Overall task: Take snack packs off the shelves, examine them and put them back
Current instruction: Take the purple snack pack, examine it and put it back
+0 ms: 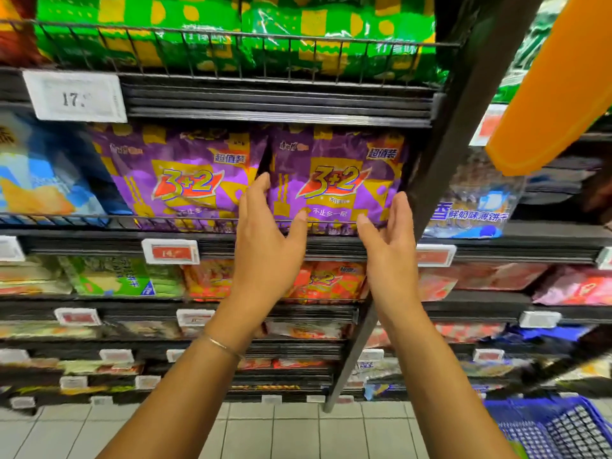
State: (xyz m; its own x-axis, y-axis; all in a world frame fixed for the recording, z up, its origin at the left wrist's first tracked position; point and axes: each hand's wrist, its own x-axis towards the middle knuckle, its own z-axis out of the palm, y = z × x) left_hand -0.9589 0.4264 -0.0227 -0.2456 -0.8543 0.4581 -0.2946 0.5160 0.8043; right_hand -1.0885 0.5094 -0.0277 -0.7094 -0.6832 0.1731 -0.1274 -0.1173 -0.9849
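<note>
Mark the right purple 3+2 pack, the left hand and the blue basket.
right purple 3+2 pack (334,183): head view, on its front logo.
left hand (265,250): head view, on the back of the hand.
blue basket (569,425): head view, on its mesh wall, bottom right.

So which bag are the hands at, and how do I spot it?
Find the dark upright post in the shelving. Two purple 3+2 packs stand just left of it. Pick the right purple pack, nearest the post, between the left hand and right hand, not the left purple pack.
</note>
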